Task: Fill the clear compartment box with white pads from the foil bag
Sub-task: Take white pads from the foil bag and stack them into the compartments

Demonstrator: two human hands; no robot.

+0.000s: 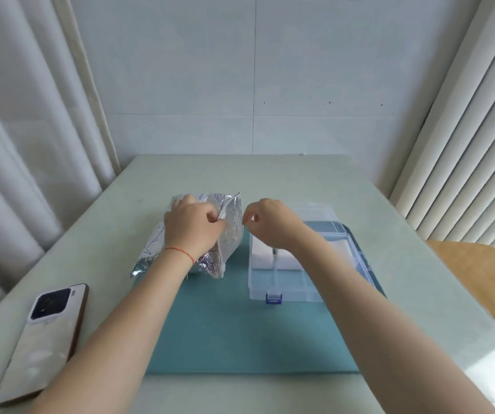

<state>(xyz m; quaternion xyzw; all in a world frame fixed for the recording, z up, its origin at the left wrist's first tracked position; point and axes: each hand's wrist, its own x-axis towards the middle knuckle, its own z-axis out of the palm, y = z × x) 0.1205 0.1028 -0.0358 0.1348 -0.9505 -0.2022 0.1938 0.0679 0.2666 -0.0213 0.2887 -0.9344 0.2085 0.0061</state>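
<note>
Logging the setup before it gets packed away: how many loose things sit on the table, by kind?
Foil bag: 1
Clear compartment box: 1
Teal mat: 1
Phone: 1
Total: 4
White pads in the box are too blurred to count singly.

Both my bare forearms reach forward, roughly parallel. My left hand (pixel 194 227), red thread at the wrist, has fingers curled, pinching. My right hand (pixel 271 224) hangs raised, fingers curled with thumb and forefinger together.
</note>
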